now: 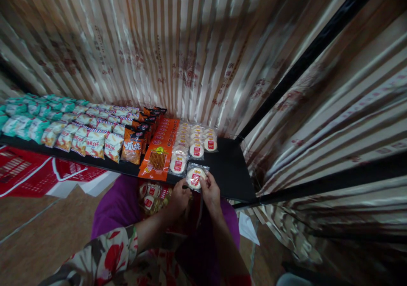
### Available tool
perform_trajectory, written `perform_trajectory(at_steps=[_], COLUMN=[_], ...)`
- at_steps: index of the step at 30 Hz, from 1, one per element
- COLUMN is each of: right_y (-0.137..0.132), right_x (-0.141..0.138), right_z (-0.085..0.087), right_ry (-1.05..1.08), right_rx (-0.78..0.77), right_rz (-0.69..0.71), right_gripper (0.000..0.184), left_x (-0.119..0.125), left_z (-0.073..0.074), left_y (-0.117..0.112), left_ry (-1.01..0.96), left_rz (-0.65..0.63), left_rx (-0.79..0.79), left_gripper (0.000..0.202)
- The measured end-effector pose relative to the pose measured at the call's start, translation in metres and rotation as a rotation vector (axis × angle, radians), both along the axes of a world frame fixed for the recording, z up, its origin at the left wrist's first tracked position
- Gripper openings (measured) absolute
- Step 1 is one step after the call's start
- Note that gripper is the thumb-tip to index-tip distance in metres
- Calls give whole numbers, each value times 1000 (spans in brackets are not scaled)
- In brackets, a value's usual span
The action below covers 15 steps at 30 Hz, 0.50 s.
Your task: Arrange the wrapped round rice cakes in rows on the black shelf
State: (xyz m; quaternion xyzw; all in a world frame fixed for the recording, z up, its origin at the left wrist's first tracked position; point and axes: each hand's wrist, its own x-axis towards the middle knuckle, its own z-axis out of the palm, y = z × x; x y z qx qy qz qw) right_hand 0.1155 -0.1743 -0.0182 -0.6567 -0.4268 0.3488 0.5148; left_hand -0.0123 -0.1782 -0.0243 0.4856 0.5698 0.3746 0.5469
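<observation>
My right hand [211,192] pinches a clear packet with a round white cracker [194,178] by its right side, thumb on top, at the front edge of the black shelf [232,167]. Close to the packet's lower left corner is my left hand [178,199], its fingers closed; what they hold, if anything, I cannot make out. Behind, rows of similar cracker packets [196,150] with red labels lie overlapping on the shelf. Below my hands, a bag [149,199] on my lap holds more such packets, partly hidden by my left arm.
Left of the crackers lie orange snack sheets [158,159], orange-and-black bags [131,148], white bags [94,144] and teal bags [23,125]. A red basket [25,171] stands below left. Black rack posts [273,95] and a striped curtain [197,65] close off the back and right.
</observation>
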Motion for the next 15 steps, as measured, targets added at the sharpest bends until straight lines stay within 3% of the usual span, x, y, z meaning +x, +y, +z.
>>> perform_trajectory(at_steps=[6,15], right_y=[9,23], right_x=[13,25], right_z=[-4,-2], right_ry=[-59,-257], right_rx=[-19,-72], right_rz=[-3,23], right_gripper=[60,52], left_x=[1,12], left_z=[5,-4], left_y=[-3,-3], left_ry=[253,439], left_rz=[4,-111], left_rx=[224,441], left_gripper=[47,53])
